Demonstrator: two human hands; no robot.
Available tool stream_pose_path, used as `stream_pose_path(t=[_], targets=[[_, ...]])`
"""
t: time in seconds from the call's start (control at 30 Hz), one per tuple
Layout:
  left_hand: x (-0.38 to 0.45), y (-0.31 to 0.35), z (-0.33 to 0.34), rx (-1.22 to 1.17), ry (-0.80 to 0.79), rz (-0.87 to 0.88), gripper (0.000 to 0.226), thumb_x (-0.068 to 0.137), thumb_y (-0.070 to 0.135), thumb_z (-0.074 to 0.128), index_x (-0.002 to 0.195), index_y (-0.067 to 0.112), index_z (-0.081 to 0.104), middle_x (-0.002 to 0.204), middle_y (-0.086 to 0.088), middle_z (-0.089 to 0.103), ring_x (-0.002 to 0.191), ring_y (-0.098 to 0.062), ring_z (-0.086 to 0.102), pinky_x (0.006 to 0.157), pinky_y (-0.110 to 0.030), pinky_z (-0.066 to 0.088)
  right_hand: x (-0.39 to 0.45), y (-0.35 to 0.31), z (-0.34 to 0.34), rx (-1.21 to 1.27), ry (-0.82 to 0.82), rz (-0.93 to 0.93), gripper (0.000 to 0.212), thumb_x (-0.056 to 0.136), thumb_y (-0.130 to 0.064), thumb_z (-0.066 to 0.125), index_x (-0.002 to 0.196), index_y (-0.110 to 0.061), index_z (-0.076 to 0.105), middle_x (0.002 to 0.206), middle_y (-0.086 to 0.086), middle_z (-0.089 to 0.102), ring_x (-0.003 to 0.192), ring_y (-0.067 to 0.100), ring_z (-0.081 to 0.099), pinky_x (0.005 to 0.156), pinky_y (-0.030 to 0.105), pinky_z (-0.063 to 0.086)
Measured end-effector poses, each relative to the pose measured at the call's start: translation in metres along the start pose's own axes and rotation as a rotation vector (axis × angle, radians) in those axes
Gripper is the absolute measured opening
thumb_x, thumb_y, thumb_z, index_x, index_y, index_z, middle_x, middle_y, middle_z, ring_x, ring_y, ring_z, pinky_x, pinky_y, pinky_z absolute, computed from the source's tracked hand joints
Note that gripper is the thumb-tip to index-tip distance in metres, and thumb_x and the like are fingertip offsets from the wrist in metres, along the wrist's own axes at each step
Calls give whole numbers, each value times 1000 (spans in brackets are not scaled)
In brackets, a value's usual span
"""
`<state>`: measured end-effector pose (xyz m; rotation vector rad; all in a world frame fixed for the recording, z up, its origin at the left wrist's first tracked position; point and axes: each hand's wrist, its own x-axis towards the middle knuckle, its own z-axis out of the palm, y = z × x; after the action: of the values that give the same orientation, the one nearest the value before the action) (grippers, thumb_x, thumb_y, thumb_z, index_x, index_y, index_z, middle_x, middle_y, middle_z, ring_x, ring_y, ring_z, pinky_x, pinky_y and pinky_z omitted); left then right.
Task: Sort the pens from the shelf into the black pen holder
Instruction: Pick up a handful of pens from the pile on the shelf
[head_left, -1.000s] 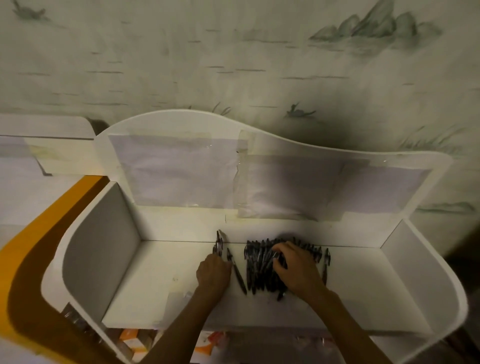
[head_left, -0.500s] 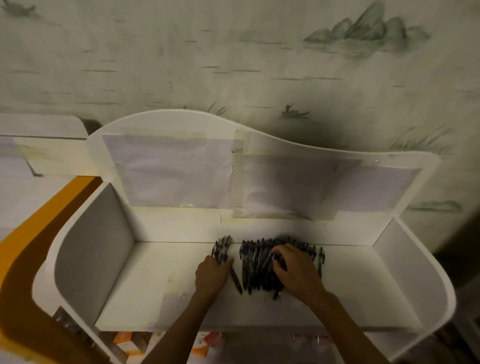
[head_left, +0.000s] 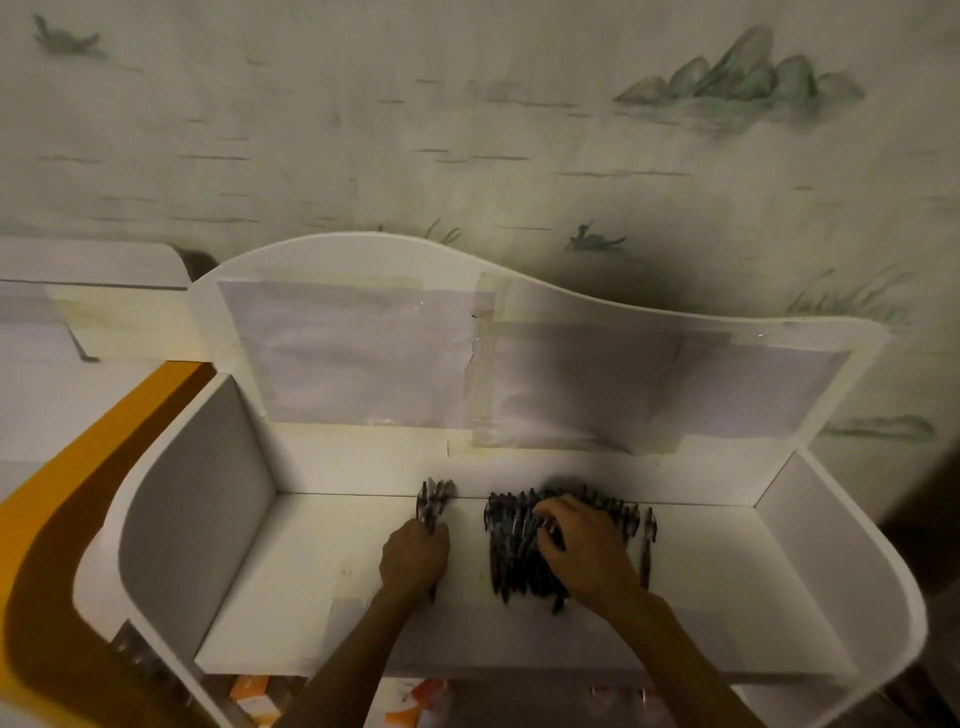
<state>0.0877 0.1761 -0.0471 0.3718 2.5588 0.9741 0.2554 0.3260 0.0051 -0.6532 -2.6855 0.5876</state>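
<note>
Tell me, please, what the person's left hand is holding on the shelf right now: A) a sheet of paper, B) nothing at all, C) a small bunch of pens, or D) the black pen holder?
C: the left hand grips a small bunch of pens whose ends fan out beyond its fingers, apart from the big pile under the right hand.
</note>
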Motion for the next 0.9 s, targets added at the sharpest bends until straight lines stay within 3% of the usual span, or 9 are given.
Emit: stream_pose_path(t=[0.13,0.27,0.4,0.47,0.53,0.6,0.77,0.9], targets=[[2,2,-16,-435,-58,-22,14,99,11,48,112,11,53,85,-14,69,66,-27,64,58,-32,54,10,-11,-1,5,15,-38,24,97,-27,54,120,-24,62,115,-8,64,102,8,59,94,27,49],[-1,8,-33,-502,142,-44,3,86,13,61,83,12,61,74,-11,63,66,-26,55,65,-36,48,18,-22,-1,-3,16,-64,22,97,-28,53,117,-24,62,114,-8,63,100,9,58,93,30,49],[-2,14,-42,-640,282,70,19,82,18,73,67,18,60,55,7,59,59,-17,53,57,-29,43,25,-30,1,-28,33,-84,18,96,-27,52,111,-24,62,109,-7,63,96,10,58,87,29,50],[-2,16,-42,-702,283,169,18,84,24,77,72,23,64,60,16,64,61,-5,57,61,-24,45,27,-33,4,-17,30,-92,17,96,-25,52,109,-23,62,106,-6,63,94,11,58,87,32,51],[-3,15,-42,-754,257,255,7,86,31,77,88,30,70,77,27,70,76,7,64,68,-11,50,28,-35,6,-11,29,-92,17,97,-25,51,109,-22,62,106,-5,63,94,12,58,88,33,51],[-3,10,-39,-758,237,270,16,86,33,77,101,35,71,89,31,71,87,14,64,74,-5,49,26,-36,8,-2,26,-89,17,97,-25,52,110,-22,63,107,-4,63,95,13,59,89,34,51],[-2,-23,-25,-653,261,138,12,86,31,77,92,24,70,78,15,69,79,-8,64,73,-29,46,12,-34,11,-13,24,-85,22,96,-24,53,116,-22,63,116,-5,64,104,13,57,97,29,44],[0,-27,-24,-685,294,104,20,89,28,74,74,20,63,68,5,63,67,-11,56,61,-28,41,7,-29,8,-15,0,-46,24,98,-23,53,119,-22,63,119,-5,63,108,12,57,101,32,44]])
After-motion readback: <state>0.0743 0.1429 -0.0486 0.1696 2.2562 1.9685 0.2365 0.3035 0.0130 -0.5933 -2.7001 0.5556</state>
